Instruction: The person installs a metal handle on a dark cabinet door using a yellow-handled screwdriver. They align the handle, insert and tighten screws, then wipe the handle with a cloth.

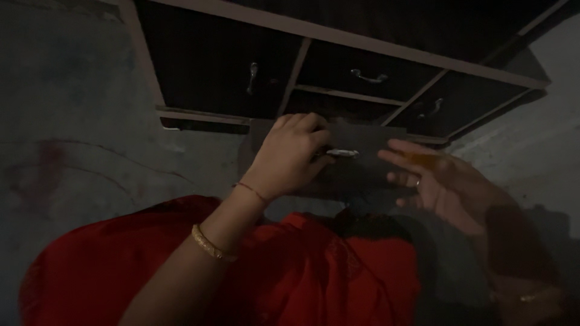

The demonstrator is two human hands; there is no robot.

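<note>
The metal handle (342, 153) of the dark drawer (362, 169), at the frame's centre, lies with its long axis left-right, the left hand (290, 157) curled around its left end, the right hand (432, 178) spread open just right.

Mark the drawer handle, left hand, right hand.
drawer handle (345, 153): head view, bright metal bar right of the fingers.
left hand (290, 154): head view, back of hand at the handle.
right hand (435, 181): head view, open palm beside the drawer.
</note>
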